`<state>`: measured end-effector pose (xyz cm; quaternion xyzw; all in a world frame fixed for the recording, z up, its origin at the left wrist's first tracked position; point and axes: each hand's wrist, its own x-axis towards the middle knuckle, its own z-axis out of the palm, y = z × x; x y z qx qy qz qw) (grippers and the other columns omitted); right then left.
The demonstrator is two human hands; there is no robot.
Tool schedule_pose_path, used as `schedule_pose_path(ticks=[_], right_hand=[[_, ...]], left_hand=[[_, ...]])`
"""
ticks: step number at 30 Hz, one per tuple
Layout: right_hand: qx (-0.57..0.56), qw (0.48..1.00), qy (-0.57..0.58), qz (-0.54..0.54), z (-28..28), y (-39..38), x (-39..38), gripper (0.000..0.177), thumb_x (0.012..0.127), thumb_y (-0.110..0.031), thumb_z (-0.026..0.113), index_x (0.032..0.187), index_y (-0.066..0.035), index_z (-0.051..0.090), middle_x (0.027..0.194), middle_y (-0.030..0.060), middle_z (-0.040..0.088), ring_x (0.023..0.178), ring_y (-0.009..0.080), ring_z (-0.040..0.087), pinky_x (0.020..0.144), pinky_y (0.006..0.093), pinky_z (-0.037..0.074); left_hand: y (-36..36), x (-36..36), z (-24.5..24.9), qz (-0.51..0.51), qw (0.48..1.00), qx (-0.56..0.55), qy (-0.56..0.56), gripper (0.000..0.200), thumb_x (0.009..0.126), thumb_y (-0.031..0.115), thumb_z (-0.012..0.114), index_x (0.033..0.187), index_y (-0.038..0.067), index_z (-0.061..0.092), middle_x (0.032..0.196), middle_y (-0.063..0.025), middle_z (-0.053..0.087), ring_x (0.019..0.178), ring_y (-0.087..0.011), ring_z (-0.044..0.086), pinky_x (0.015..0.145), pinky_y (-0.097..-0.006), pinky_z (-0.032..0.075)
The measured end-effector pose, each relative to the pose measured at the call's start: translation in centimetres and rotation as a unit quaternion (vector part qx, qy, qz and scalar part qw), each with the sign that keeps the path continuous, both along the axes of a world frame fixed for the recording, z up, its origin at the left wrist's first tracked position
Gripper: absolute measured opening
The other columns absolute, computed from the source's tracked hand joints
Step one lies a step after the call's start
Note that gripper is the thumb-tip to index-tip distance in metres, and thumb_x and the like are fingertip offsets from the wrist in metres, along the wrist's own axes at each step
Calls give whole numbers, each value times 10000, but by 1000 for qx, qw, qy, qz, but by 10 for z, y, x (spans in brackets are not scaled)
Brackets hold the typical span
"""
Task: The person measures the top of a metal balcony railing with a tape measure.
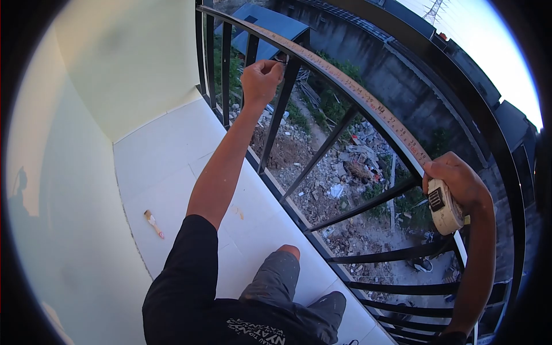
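An extended tape blade [351,85] lies along the black metal rail, its printed numbers facing up. My right hand [463,181] is closed around the end of the blade and the off-white tape measure case [444,210], which hangs beside the rail at the right. My left hand [263,83] is closed in a pinch just below the rail, close to an upright bar. Something small and dark shows at its fingertips, too small to name. The far end of the blade runs toward the wall at the upper left.
Black balcony railing [276,121] curves from the wall around to the right. On the white tiled floor [172,149] lies a paintbrush [153,224]. Pale walls [86,115] stand at the left. Beyond the bars, rubble [356,161] covers the ground far below.
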<state>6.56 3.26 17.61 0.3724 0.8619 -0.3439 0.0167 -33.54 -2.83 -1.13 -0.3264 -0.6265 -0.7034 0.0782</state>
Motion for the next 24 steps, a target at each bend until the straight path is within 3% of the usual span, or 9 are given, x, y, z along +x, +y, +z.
schedule_pose_path(ticks=[2, 3, 5, 9, 11, 24], right_hand=[[2, 1000, 0, -4, 2, -2, 0, 448, 904, -355, 565, 658, -1, 687, 568, 52, 606, 486, 101, 533, 550, 260, 434], [-4, 1000, -4, -9, 3, -3, 0, 450, 903, -359, 572, 654, -1, 685, 563, 50, 599, 485, 100, 527, 545, 259, 428], [-9, 1000, -10, -12, 4, -4, -1, 453, 902, -363, 578, 651, -1, 684, 557, 48, 591, 484, 99, 521, 540, 258, 423], [-8, 1000, 13, -22, 0, -2, 0, 451, 902, -361, 584, 648, -1, 682, 551, 43, 581, 478, 98, 512, 529, 256, 414], [-12, 999, 18, -25, 0, -2, 0, 449, 901, -360, 586, 648, -2, 682, 552, 43, 583, 477, 99, 513, 528, 256, 413], [-24, 999, 25, -9, -3, 1, -1, 476, 909, -374, 564, 642, 2, 682, 530, 37, 565, 464, 89, 497, 504, 248, 397]], left_hand=[[6, -10, 2, -34, 995, 86, -46, 197, 851, 172, 701, 912, -13, 727, 761, -52, 701, 676, -86, 648, 618, -213, 504], [8, -14, 4, -34, 994, 88, -48, 197, 851, 172, 701, 912, -13, 727, 761, -52, 701, 676, -86, 648, 618, -213, 504], [9, -20, 8, -129, 986, 83, -71, 216, 855, 179, 701, 937, -19, 728, 801, -56, 703, 708, -86, 647, 633, -216, 506], [9, -18, 15, -129, 988, 59, -65, 228, 849, 191, 708, 909, -27, 731, 767, -56, 702, 688, -82, 643, 635, -221, 510], [8, -17, 21, -56, 998, 33, 12, 225, 844, 196, 710, 864, -26, 737, 732, -58, 701, 665, -83, 640, 630, -220, 506], [-3, -18, 13, -49, 995, -39, 74, 249, 807, 239, 743, 821, -9, 737, 715, -57, 703, 650, -77, 628, 626, -230, 486]])
